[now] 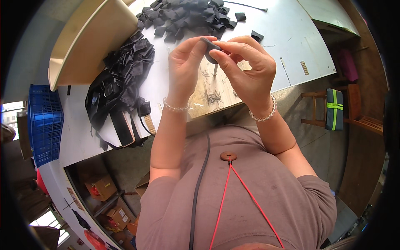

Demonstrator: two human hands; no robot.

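Plenty of room to the right of the grip here: the smooth white tabletop (287, 39) runs bare that way to its edge, with just a small black fabric piece (256, 36) beyond the right knuckles. Nearer the body, the table's front edge passes below the raised wrists. Leftward it's tighter, a tangled pile of black fabric strips (125, 75) crowding the space, and behind that the tall cream-coloured open bin (91, 46) walls things off.

And to the grip itself! The left hand (185, 60) pinches a dark grey, curved fabric piece (212, 52) between thumb and fingertips, the right hand (248, 62) pinching it from the other side, both sets of fingers nearly meeting. It looks folded over, though the fingertips cover too much to be sure. It's held up above the table.

Just below the grip, a slim upright metal rod (215, 70) stands by a pale wooden board (200, 100) strewn with dark thread scraps. Straight beyond the hands, a broad heap of black fabric pieces (187, 18). Far left, a blue plastic basket (43, 125); far right, past the table, a wooden stool (318, 109).
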